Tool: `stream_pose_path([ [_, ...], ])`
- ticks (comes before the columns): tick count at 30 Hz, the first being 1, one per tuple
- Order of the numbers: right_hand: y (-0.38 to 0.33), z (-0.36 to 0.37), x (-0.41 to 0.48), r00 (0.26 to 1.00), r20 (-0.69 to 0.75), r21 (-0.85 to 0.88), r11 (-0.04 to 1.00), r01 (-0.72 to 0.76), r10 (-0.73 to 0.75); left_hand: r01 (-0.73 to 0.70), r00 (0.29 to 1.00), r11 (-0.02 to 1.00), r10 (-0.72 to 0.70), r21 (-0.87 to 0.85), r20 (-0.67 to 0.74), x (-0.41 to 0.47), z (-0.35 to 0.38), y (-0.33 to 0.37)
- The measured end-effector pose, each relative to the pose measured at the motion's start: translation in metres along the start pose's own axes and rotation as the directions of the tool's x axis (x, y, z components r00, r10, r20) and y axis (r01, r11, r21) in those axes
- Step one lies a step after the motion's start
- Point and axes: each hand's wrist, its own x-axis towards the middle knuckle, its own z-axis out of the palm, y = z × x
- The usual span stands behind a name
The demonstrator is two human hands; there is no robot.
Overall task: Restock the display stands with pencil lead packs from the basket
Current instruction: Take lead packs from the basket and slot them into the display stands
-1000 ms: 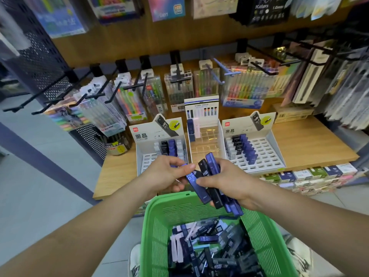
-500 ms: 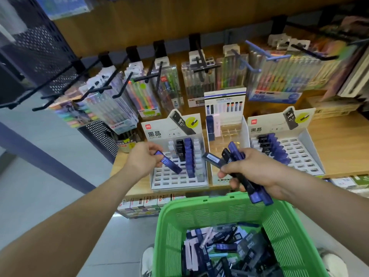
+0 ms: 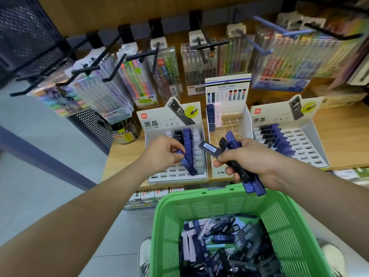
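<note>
My left hand pinches one blue lead pack marked HB 0.7, held over the slotted tray of the left display stand. That stand holds short rows of black, blue and white packs. My right hand grips a bundle of blue and black lead packs in front of the clear middle stand. The right display stand carries a diagonal row of black and blue packs. Below, the green basket holds a heap of loose packs.
The stands sit on a wooden shelf whose front edge is just beyond the basket. Black hooks with hanging pen sets jut out above the stands. Small boxes line a lower shelf. My shoes flank the basket on a grey floor.
My left hand has carried its blue pack rightward, over the left stand's filled rows. The right hand keeps its bundle. The view has shifted closer to the shelf.
</note>
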Motion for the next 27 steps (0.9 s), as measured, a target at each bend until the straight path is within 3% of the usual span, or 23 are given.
stream_pose_path([
  [6, -0.001, -0.002, -0.002, 0.999, -0.031, 0.010, 1.000, -0.018, 0.018, -0.130, 0.991, 0.960, 0.132, 0.248, 0.008, -0.006, 0.007, 0.004],
  [10, -0.003, -0.002, -0.004, 1.000, -0.016, 0.003, 1.000, -0.019, 0.019, -0.144, 0.989, 0.963, 0.148, 0.227, -0.001, -0.014, 0.013, 0.001],
  [16, -0.003, 0.001, -0.006, 1.000, -0.007, 0.019, 1.000, -0.022, 0.022, -0.280, 0.952, 0.905, 0.304, 0.320, -0.028, -0.019, 0.017, 0.000],
  [19, -0.002, 0.002, -0.006, 1.000, 0.001, 0.016, 1.000, -0.017, 0.017, -0.246, 0.965, 0.898, 0.261, 0.364, 0.008, -0.022, 0.024, 0.001],
  [24, 0.000, 0.006, -0.006, 1.000, 0.012, 0.029, 1.000, -0.001, 0.001, -0.166, 0.980, 0.923, 0.194, 0.347, -0.049, -0.021, 0.026, 0.007],
  [27, 0.001, 0.006, -0.007, 0.999, 0.031, 0.053, 0.999, 0.012, -0.014, -0.135, 0.989, 0.896, 0.148, 0.422, 0.003, -0.017, 0.013, 0.015],
])
